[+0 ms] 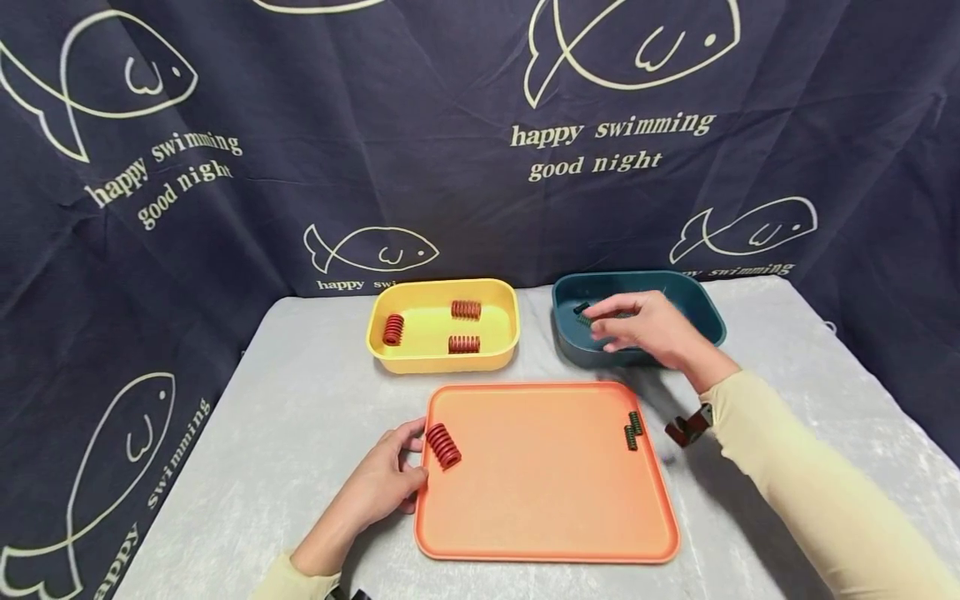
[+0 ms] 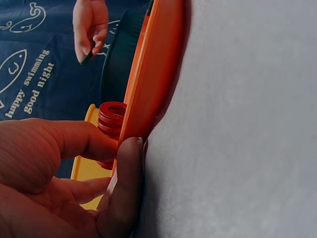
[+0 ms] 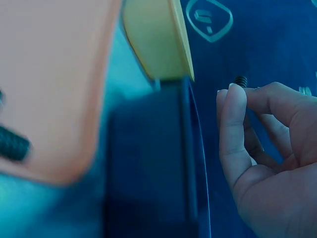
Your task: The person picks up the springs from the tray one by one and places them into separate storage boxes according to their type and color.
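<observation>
My right hand (image 1: pixel 637 323) is above the dark teal bin (image 1: pixel 708 310), pinching a small dark green spring (image 3: pixel 240 81) between thumb and fingertips. Another green spring (image 1: pixel 585 320) seems to lie in that bin, partly hidden by the fingers. At the left edge of the orange tray (image 1: pixel 547 492), my left hand (image 1: pixel 382 475) grips the rim, thumb and fingers on either side of it in the left wrist view. Close to those fingers, a large red spring (image 1: pixel 443 446) lies on the tray. Two small green springs (image 1: pixel 632 433) lie together near its right edge.
A yellow bin (image 1: pixel 442 364) stands behind the tray, left of the teal one, with three red springs (image 1: pixel 465 310) inside. Both bins sit on a grey-white tabletop (image 1: pixel 300 375). A dark blue curtain (image 1: pixel 465 167) with fish drawings hangs behind them.
</observation>
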The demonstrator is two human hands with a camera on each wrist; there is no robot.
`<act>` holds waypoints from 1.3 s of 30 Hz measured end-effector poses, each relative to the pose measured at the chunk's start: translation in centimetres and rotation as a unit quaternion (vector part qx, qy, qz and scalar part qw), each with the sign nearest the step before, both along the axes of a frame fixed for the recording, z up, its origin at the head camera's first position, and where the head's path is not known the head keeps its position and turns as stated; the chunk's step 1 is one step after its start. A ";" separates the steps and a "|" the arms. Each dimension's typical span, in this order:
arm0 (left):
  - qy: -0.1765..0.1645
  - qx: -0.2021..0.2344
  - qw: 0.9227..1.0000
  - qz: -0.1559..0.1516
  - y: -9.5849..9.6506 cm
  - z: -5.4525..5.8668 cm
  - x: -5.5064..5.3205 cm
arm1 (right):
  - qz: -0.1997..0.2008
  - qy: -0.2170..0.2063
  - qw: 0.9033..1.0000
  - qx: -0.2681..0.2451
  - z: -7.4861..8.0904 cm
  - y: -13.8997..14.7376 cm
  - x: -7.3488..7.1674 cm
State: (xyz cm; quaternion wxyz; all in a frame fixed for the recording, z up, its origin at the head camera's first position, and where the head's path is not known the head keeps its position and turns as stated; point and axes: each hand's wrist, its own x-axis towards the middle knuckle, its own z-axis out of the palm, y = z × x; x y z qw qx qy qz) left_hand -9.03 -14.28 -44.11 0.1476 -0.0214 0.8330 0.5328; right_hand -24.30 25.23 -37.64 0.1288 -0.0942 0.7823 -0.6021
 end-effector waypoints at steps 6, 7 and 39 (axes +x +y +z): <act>-0.002 -0.001 1.000 -0.004 0.0 -0.1 -0.1 | -0.010 -0.015 1.000 -0.024 0.1 2.7 -2.4; -0.002 -0.002 1.000 -0.004 0.0 -0.2 -0.1 | -0.011 -0.020 0.999 -0.028 0.0 3.2 -2.8; -0.007 -0.009 1.000 -0.006 0.0 -0.4 -0.4 | -0.076 -0.097 0.991 0.052 -4.6 7.4 -7.0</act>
